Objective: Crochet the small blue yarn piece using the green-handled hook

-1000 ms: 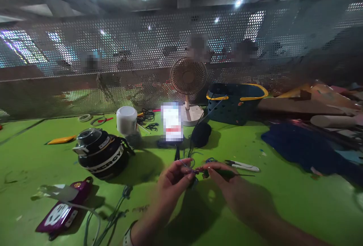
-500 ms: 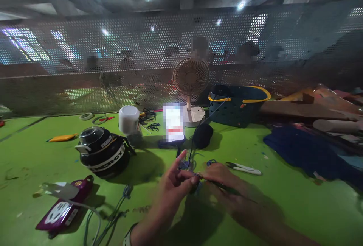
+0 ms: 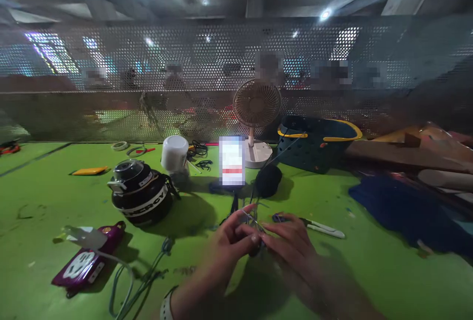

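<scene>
My left hand [image 3: 236,241] is closed in a pinch on a small piece of yarn work [image 3: 263,242], mostly hidden by the fingers. Its index finger is raised, with strands of yarn [image 3: 254,201] close to it. My right hand [image 3: 291,243] meets it from the right, fingers closed around a thin crochet hook [image 3: 252,217]. The hook's slim metal tip points up and left across the left fingers; its handle is hidden. Just beyond the hands lies a ball of black yarn [image 3: 269,180]. White-handled thread snips [image 3: 327,229] rest beside my right hand.
A lit phone [image 3: 232,162] stands ahead, before a fan [image 3: 257,103] and a dark basket [image 3: 314,147]. To the left are a black round bottle [image 3: 142,197], a white tub [image 3: 175,152] and a purple pouch [image 3: 83,266] with cords. Dark blue cloth [image 3: 402,207] lies right.
My right fingers have straightened somewhat, and the hook's metal tip now shows between the hands; its handle has gone from sight. The whole view has shifted slightly.
</scene>
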`<state>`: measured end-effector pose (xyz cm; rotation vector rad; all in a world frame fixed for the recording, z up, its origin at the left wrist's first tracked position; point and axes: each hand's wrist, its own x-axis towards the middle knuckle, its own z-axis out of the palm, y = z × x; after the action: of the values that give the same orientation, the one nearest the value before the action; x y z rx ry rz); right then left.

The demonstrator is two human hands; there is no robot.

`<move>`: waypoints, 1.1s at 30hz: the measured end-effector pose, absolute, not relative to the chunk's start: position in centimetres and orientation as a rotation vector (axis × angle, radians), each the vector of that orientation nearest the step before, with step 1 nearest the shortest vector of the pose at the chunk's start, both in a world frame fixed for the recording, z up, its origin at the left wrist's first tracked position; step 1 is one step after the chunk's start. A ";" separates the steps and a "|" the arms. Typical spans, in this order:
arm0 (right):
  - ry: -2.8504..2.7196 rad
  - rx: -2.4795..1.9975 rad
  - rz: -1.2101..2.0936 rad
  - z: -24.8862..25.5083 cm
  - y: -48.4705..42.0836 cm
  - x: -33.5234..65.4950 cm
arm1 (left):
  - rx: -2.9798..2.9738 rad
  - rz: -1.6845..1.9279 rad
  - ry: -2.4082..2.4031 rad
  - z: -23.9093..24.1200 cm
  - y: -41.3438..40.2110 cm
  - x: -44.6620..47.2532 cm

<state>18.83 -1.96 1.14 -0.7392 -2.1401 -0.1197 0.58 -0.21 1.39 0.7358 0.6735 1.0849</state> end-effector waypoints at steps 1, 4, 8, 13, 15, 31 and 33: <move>-2.121 -0.723 -0.097 1.3 -1.9 18.9 | 0.718 1.055 0.646 1.5 -0.1 0.4; -2.039 -0.708 0.043 1.6 -1.7 19.0 | 0.680 0.991 0.593 1.8 0.1 0.0; -1.948 -0.674 0.268 1.4 -1.4 19.1 | 0.669 0.959 0.581 2.1 0.3 -0.4; -1.840 -0.748 0.415 0.6 -1.1 19.7 | 0.702 0.950 0.565 2.5 0.6 -1.0; -1.832 -0.781 0.466 0.6 -1.0 19.9 | 0.712 0.942 0.559 2.7 0.7 -1.2; -1.669 -0.798 0.906 2.5 -1.0 20.7 | 0.747 0.878 0.541 2.9 0.7 -1.4; -1.546 -0.824 1.049 1.9 -0.9 20.4 | 0.807 0.887 0.579 2.6 0.6 -1.3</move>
<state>20.37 -0.95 1.87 -0.8236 -1.5458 1.0488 -1.32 0.60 2.62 0.8066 0.5792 0.8871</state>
